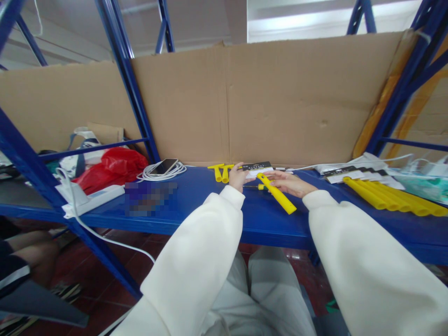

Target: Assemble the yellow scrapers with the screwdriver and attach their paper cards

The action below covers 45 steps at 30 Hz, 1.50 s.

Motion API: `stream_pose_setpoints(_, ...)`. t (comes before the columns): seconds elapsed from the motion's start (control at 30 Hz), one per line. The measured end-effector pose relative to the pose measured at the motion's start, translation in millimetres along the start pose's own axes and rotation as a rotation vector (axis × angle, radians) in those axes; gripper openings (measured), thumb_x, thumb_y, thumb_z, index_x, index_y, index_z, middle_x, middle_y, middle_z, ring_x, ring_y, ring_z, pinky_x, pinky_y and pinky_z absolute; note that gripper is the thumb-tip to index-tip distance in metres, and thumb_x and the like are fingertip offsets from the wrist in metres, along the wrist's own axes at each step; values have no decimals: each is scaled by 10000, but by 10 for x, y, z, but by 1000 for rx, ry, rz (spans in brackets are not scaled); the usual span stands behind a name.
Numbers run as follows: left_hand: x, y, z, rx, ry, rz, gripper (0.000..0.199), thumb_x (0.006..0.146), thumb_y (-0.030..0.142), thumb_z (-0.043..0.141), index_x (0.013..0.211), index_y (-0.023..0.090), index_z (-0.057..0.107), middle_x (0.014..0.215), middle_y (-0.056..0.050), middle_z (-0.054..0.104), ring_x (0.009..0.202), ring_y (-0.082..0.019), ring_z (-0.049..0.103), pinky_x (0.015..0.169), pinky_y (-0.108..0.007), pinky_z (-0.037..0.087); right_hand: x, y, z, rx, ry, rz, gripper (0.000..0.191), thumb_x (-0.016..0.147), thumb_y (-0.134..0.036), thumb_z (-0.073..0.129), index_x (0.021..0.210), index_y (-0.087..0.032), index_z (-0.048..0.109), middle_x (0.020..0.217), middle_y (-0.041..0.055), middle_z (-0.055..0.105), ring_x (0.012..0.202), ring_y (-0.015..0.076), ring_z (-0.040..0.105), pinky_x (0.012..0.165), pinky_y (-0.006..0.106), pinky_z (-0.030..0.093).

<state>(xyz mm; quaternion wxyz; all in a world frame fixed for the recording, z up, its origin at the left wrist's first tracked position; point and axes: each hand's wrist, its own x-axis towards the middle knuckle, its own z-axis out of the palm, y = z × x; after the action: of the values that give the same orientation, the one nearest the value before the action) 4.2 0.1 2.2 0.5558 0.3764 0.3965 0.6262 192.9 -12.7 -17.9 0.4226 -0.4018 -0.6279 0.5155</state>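
Observation:
My left hand is closed at the near left edge of a black-and-white printed card. Close by, my right hand has its fingers around the back of a yellow tubular plastic handle, which slants down toward me with its open end nearest. The handle's upper end overlaps the card; whether they are joined I cannot make out. Under the hands lies a thin dark rod with a yellow end, partly hidden. Just left of my left hand are two yellow T-shaped pieces.
A row of yellow handles with cards lies at right, beside clear plastic bags. Leftward are a phone on a coiled white cable, a power strip and a red bag. Cardboard backs the blue shelf.

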Motion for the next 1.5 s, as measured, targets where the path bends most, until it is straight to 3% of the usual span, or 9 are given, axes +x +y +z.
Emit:
stream_pose_setpoints(0.13,12,-1,-2,15,-34,-20,558,777,-91,511,1275,155,571,925,-60,666,799,-154,695,769,-349,631,15,34,-21,-2,8,-16,400,716,-160,746,1099,-245,671,1094,53,701,872,169,702,748,277,572)
stream_pose_setpoints(0.3,17,-8,1,62,-117,-59,428,794,-85,474,1139,91,656,899,-90,691,811,-162,698,772,-327,624,34,55,-16,45,67,-45,329,727,-156,748,1044,-212,680,1076,63,721,799,156,704,733,286,584)
stream_pose_setpoints(0.57,45,-13,6,161,-109,-90,438,792,-68,543,1183,88,663,970,-127,732,846,-180,714,719,-271,620,24,42,40,6,184,-51,337,735,-177,729,1061,-214,652,1074,64,704,695,136,660,559,256,574)
stream_pose_setpoints(0.7,39,-21,23,150,-111,-90,486,771,-89,565,1225,63,648,1001,-149,735,845,-189,722,734,-277,624,56,90,16,-83,203,-84,415,700,-218,772,1087,-229,623,1080,56,679,694,128,656,559,259,581)
stream_pose_setpoints(0.9,20,-33,39,119,-83,-82,524,766,-93,571,1274,31,601,1082,-191,712,890,-222,721,752,-312,627,62,100,30,-197,197,-142,396,668,-268,810,1035,-230,666,1064,52,685,606,110,634,530,267,579)
stream_pose_setpoints(1.07,-19,-23,36,123,-95,-89,569,760,-79,572,1313,53,570,1167,-197,673,950,-226,702,747,-291,621,97,131,33,-264,120,-152,247,737,-301,758,967,-213,752,844,49,710,604,136,618,502,261,551)
stream_pose_setpoints(1.13,-39,-14,40,145,-113,-82,583,774,-68,548,1340,67,546,1193,-181,657,970,-208,688,746,-270,618,113,146,28,-289,119,-146,241,758,-304,738,982,-220,766,841,47,715,594,134,606,486,258,539)
stream_pose_setpoints(1.33,-59,9,54,107,-154,-64,655,754,-79,582,1388,78,523,1089,-141,670,911,-190,684,775,-289,621,117,150,27,-311,160,-142,311,754,-315,737,1046,-211,764,888,59,719,550,118,579,445,250,513)
stream_pose_setpoints(1.5,-67,9,46,102,-201,-61,665,750,-52,634,1375,161,556,1143,-115,658,940,-191,689,771,-282,616,120,161,7,-325,132,-179,420,701,-269,779,1115,-215,739,831,46,717,507,104,553,479,264,530)
